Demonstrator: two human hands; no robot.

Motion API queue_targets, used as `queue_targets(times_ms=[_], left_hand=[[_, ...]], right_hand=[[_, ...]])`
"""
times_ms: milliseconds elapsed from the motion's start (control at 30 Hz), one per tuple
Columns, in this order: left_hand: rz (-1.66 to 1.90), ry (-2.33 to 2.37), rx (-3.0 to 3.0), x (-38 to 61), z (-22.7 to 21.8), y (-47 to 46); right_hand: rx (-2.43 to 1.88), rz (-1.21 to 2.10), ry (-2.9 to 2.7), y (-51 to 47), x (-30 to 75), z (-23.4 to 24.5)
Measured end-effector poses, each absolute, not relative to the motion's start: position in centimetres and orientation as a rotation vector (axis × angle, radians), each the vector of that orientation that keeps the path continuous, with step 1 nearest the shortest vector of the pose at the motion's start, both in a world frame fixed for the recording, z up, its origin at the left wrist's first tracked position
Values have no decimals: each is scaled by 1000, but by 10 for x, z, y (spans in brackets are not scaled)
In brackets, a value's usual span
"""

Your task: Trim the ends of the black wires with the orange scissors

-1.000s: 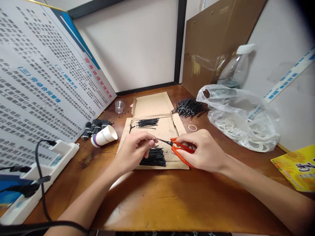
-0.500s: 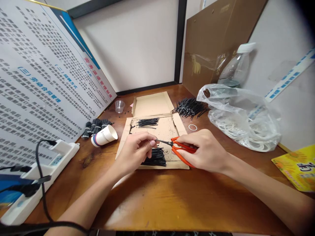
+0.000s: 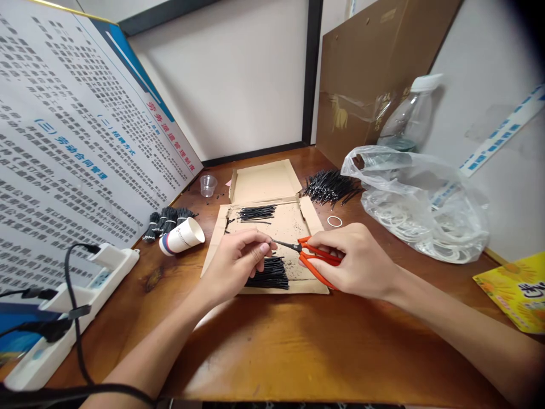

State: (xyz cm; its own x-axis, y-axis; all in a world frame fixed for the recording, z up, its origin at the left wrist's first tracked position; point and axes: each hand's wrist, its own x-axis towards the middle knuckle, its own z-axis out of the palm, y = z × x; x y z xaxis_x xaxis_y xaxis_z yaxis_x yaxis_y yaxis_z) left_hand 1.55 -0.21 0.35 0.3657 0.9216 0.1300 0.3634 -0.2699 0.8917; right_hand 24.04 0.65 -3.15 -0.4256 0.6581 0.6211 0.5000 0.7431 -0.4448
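My right hand [image 3: 353,261] grips orange-handled scissors [image 3: 313,259], their dark blades pointing left toward my left hand [image 3: 236,262]. My left hand is pinched shut on a thin black wire piece held at the blade tips. Both hands hover over a flattened cardboard box [image 3: 276,224] lying on the wooden table. Just under my left hand sits a pile of short black wire pieces [image 3: 270,274]. A smaller row of black wire pieces [image 3: 255,212] lies at the cardboard's far side.
A loose heap of black wires [image 3: 330,187] lies behind the cardboard, with a rubber band [image 3: 334,221] nearby. A clear plastic bag [image 3: 419,204] and bottle [image 3: 402,122] stand right. Left: tipped paper cup [image 3: 183,236], bundled wires [image 3: 166,220], small clear cup [image 3: 208,184], power strip [image 3: 72,301], printed board [image 3: 76,142].
Hardly anything differs: both hands stay over the cardboard with the scissors at the wire, shifted only very slightly as the view moved a little.
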Motion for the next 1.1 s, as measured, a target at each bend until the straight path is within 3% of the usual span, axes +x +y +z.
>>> queue_targets(times_ms=[1100], left_hand=[[837,1112,1848,14,3,-1]], right_hand=[[-854,130,-2130,4,239,-30]])
